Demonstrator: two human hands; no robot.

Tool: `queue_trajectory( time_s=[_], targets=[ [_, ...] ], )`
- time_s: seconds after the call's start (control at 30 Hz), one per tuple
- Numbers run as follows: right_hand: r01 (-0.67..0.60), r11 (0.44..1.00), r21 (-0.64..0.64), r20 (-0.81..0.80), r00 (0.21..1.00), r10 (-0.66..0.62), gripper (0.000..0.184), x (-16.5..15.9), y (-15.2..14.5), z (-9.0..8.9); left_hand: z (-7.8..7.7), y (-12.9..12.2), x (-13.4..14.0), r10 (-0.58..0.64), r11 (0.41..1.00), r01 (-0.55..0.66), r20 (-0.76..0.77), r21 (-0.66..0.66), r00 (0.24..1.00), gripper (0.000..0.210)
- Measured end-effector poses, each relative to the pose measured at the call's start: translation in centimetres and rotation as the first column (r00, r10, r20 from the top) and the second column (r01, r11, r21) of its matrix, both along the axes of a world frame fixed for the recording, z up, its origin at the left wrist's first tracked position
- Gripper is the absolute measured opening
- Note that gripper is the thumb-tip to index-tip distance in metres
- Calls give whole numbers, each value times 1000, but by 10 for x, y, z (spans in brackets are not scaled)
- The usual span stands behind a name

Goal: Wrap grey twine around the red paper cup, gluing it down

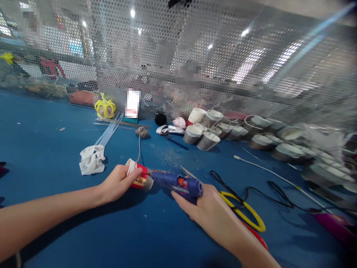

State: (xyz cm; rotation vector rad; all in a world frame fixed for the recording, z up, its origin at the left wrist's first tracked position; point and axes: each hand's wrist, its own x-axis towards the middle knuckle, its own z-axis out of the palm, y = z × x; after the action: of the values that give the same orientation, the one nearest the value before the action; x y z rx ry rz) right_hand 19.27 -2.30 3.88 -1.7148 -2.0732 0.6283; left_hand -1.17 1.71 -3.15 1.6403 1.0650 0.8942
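My left hand (118, 181) holds a red and white paper cup (142, 178) tipped on its side, its rim toward the left. Grey yarn wraps the cup's base end. From the cup, a strand runs back to a small ball of grey yarn (142, 132) on the table. In my right hand (205, 208) is a blue hot glue gun (175, 182), its nozzle pointing left at the cup, close to or touching its side. Partly behind the gun lie scissors (242, 210) with yellow and red handles.
Several grey-wrapped cups (209, 140) line the back right. A black cord (279, 193) and a white stick (267, 169) cross the right side. Crumpled white plastic (92, 160), glue sticks (111, 130) and a yellow crown-shaped item (105, 108) lie left, before a perforated metal screen (156, 56).
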Motion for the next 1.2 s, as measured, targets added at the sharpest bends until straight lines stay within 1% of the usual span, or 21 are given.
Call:
queue_trajectory(
  time_s=[0.2, 0.33, 0.6, 0.87, 1.07, 1.2],
  targets=[
    [6, 1000, -11, -10, 1000, -7, 23, 2, 3, -3, -2, -1, -1, 16, 1000, -16, -18, 4, 1000, 40],
    [10, 1000, -23, -8, 1000, -10, 24, 1, 4, -2, -1, -2, -1, 10, 1000, -10, -9, -2, 1000, 40],
    [22, 999, -38, -11, 1000, -22, 19, 0, -1, 2, 2, -1, -1, -6, 1000, 6, -2, -4, 1000, 39],
    [-28, 999, -19, 8, 1000, 29, 16, 1, -3, 4, -1, -1, 0, -9, 1000, 9, 21, -10, 1000, 41],
    [-74, 997, 12, 44, 996, 73, 16, 3, -5, 3, 0, 0, 0, 4, 995, 2, 69, -97, 998, 46],
    [-105, 994, 30, 65, 993, 103, 16, 3, -6, 2, 2, -1, 1, 17, 993, -8, 84, -114, 996, 45]
  ],
)
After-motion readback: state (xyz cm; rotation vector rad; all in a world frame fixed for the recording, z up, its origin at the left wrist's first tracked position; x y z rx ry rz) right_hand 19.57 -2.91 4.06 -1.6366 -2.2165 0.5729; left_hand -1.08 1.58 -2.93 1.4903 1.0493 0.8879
